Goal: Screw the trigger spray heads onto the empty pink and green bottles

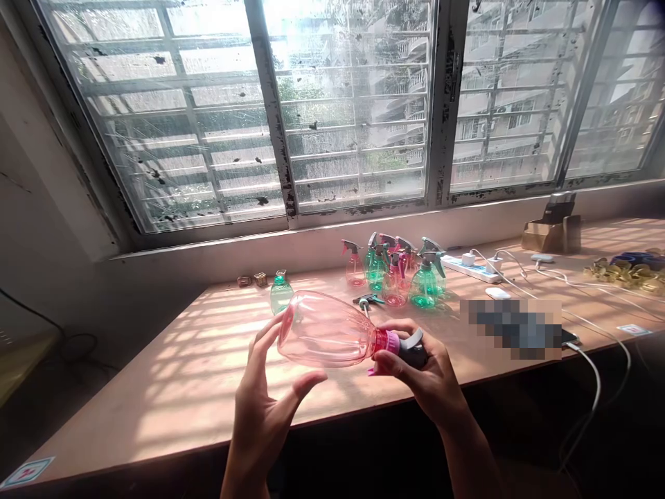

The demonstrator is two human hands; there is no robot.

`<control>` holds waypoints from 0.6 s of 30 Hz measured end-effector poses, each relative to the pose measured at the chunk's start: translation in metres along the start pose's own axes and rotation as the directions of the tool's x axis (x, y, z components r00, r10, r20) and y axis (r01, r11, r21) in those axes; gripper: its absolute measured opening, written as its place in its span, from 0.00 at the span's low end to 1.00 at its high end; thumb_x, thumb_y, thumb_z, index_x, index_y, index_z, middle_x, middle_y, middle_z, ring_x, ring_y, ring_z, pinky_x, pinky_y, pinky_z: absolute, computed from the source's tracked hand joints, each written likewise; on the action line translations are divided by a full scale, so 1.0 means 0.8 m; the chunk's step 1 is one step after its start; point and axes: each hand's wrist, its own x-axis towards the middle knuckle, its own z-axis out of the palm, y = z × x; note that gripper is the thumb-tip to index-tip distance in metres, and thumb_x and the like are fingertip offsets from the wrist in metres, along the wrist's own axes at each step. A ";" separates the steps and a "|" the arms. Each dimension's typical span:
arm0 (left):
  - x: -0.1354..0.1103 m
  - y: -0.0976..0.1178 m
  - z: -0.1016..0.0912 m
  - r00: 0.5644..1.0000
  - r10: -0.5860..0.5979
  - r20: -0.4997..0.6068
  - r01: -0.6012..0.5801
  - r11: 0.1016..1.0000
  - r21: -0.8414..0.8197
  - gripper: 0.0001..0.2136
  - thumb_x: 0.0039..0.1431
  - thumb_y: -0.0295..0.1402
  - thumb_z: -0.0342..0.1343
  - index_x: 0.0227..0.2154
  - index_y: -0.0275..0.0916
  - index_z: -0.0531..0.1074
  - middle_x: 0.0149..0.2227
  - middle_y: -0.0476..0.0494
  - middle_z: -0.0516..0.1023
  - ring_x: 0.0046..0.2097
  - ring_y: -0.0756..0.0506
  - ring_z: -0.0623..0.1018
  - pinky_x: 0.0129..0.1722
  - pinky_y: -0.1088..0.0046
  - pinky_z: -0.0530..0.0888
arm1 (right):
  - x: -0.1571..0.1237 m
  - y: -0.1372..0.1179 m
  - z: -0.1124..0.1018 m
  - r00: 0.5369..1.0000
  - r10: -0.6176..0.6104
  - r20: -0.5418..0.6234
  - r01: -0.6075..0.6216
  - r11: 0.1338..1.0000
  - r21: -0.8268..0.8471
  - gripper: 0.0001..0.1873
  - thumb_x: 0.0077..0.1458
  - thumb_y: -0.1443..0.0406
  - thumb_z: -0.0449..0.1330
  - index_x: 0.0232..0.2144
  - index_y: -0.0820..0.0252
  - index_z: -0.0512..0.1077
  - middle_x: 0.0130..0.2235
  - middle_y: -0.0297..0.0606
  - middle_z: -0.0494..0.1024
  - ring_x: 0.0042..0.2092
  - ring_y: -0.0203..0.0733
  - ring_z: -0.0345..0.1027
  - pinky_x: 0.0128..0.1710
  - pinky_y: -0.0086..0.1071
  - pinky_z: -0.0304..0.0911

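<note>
A clear pink spray bottle (327,333) lies sideways in the air above the table, its base to the left. My right hand (429,371) grips its neck end, thumb and fingers around the pink collar (392,342) and the grey trigger head (414,350). Around the base, my left hand (267,395) is spread, fingers at the far side and thumb stretched out just below the bottle. Whether its hidden fingertips touch the plastic I cannot tell. Behind the bottle stands a green bottle (281,294) without a trigger head. A loose trigger head (366,301) lies on the table.
Several pink and green spray bottles (395,284) stand together near the window wall. To their right are a white power strip (472,269), white cables (597,381), a blurred-out dark device (514,329) and a cardboard box (551,234). The table's front edge runs below my hands.
</note>
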 end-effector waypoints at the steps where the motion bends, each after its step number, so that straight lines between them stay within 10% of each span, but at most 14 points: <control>1: 0.000 0.000 0.001 1.000 -0.013 0.002 0.013 1.000 -0.003 0.32 0.57 0.39 0.69 0.64 0.49 0.66 0.67 0.39 0.67 0.70 0.32 0.63 0.70 0.48 0.60 | 0.000 0.002 -0.002 1.000 -0.013 0.021 0.013 1.000 -0.028 0.19 0.50 0.58 0.76 0.41 0.59 0.78 0.30 0.33 0.81 0.30 0.41 0.77 0.33 0.35 0.79; 8: 0.003 0.005 0.009 0.998 -0.008 -0.070 0.006 1.000 -0.024 0.21 0.65 0.42 0.61 0.60 0.50 0.71 0.69 0.40 0.61 0.73 0.32 0.53 0.69 0.47 0.61 | -0.001 0.004 -0.003 0.996 -0.044 0.078 0.053 0.992 -0.117 0.18 0.51 0.61 0.76 0.42 0.58 0.77 0.31 0.32 0.81 0.30 0.38 0.76 0.32 0.30 0.76; 18: 0.004 0.002 0.010 0.995 0.100 0.020 -0.101 0.985 0.140 0.31 0.59 0.39 0.68 0.64 0.52 0.65 0.70 0.40 0.59 0.74 0.32 0.51 0.71 0.44 0.56 | 0.001 0.000 -0.006 1.000 0.011 0.009 -0.011 0.999 0.047 0.19 0.50 0.60 0.76 0.42 0.59 0.77 0.30 0.32 0.82 0.29 0.39 0.78 0.33 0.36 0.81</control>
